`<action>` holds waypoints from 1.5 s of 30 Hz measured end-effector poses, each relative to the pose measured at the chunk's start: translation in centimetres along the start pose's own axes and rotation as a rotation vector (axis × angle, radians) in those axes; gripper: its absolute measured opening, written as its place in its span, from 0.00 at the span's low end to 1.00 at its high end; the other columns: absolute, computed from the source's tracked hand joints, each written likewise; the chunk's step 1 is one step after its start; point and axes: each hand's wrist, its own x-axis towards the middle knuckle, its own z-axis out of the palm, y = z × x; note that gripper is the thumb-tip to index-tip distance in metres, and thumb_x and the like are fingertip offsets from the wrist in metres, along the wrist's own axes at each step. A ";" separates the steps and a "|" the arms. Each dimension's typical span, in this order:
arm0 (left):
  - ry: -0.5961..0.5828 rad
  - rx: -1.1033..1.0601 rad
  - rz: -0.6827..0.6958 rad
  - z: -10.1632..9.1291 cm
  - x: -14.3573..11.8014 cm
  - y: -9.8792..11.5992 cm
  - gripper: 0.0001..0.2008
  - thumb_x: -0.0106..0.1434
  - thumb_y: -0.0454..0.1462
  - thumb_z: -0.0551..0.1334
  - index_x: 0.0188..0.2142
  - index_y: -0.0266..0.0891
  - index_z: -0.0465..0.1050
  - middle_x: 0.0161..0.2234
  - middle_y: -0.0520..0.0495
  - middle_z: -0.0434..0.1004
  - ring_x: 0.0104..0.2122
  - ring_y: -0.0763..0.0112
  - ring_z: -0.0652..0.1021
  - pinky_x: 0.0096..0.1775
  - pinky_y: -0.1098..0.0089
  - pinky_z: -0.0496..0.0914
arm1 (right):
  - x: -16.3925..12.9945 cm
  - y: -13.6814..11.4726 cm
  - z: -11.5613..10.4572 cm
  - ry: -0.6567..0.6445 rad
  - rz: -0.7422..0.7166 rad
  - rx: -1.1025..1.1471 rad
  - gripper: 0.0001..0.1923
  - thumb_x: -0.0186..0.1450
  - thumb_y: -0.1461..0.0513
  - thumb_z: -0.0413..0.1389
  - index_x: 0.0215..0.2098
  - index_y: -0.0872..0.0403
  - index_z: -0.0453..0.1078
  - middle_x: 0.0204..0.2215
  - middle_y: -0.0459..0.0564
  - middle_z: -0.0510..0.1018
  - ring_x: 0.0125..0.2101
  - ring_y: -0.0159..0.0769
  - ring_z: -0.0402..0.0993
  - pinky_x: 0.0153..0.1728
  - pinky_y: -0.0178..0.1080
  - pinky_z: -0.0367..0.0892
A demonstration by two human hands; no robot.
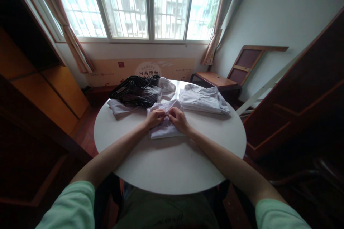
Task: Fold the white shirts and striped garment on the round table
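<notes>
Both hands — left hand [154, 117], right hand [179, 118] — pinching white shirt [163, 130] on worktop [172, 164].
Soft, light, limp cloth — likely best gripped at folded edges.

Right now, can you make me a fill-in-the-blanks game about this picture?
1. Both hands, the left hand and the right hand, pinch a small folded ____ cloth garment.
2. The garment lies on a round white ____.
3. The dark striped garment lies to the ____ of the folded white shirt.
4. Behind the table, daylight comes through a big ____.

Missing words: white; table; left; window
</notes>
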 end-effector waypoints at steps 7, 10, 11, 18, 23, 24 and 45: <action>-0.021 -0.010 0.041 0.1 -0.1 0.1 0.12 0.60 0.37 0.54 0.23 0.36 0.70 0.24 0.50 0.69 0.25 0.75 0.68 0.29 0.74 0.61 | 0.4 0.8 -0.5 -0.102 0.206 0.237 0.13 0.56 0.52 0.52 0.27 0.54 0.62 0.22 0.42 0.65 0.23 0.28 0.60 0.25 0.32 0.58; -0.044 0.009 0.027 0.2 -0.1 0.3 0.13 0.61 0.40 0.54 0.24 0.36 0.69 0.24 0.51 0.69 0.25 0.75 0.67 0.28 0.74 0.61 | 0.5 1.0 -0.7 -0.148 0.278 0.360 0.15 0.55 0.51 0.53 0.29 0.55 0.61 0.21 0.41 0.64 0.21 0.27 0.58 0.22 0.31 0.57; -0.048 0.015 0.024 0.2 0.0 0.3 0.14 0.62 0.41 0.54 0.25 0.36 0.69 0.24 0.51 0.70 0.25 0.75 0.67 0.29 0.74 0.61 | 0.5 1.0 -0.7 -0.161 0.300 0.398 0.15 0.55 0.51 0.53 0.29 0.55 0.61 0.20 0.40 0.63 0.20 0.26 0.58 0.21 0.31 0.56; -0.024 0.017 -0.016 0.3 0.2 0.7 0.16 0.63 0.43 0.52 0.27 0.36 0.70 0.24 0.51 0.70 0.24 0.75 0.67 0.28 0.74 0.60 | 0.6 0.9 -0.8 -0.186 0.361 0.538 0.15 0.53 0.52 0.55 0.28 0.55 0.60 0.19 0.39 0.62 0.19 0.25 0.57 0.21 0.31 0.55; -0.022 -0.033 -0.007 0.4 0.3 0.8 0.12 0.61 0.41 0.55 0.30 0.35 0.72 0.24 0.52 0.71 0.24 0.76 0.67 0.28 0.76 0.61 | 0.6 0.9 -0.9 -0.154 0.421 0.615 0.13 0.53 0.53 0.55 0.27 0.54 0.61 0.19 0.39 0.63 0.21 0.26 0.58 0.22 0.31 0.55; -0.018 -0.039 -0.004 0.4 0.4 0.8 0.12 0.61 0.41 0.55 0.30 0.35 0.72 0.24 0.52 0.71 0.24 0.76 0.67 0.28 0.76 0.61 | 0.5 0.9 -1.0 -0.150 0.425 0.621 0.13 0.53 0.54 0.55 0.27 0.54 0.61 0.19 0.39 0.63 0.21 0.26 0.58 0.22 0.31 0.55; 0.010 0.010 -0.029 0.5 0.0 0.7 0.08 0.56 0.37 0.58 0.25 0.34 0.72 0.20 0.54 0.67 0.21 0.78 0.64 0.26 0.76 0.58 | 0.1 0.6 -0.4 -0.014 -0.048 -0.046 0.06 0.58 0.60 0.52 0.26 0.55 0.63 0.25 0.45 0.66 0.26 0.30 0.62 0.29 0.33 0.58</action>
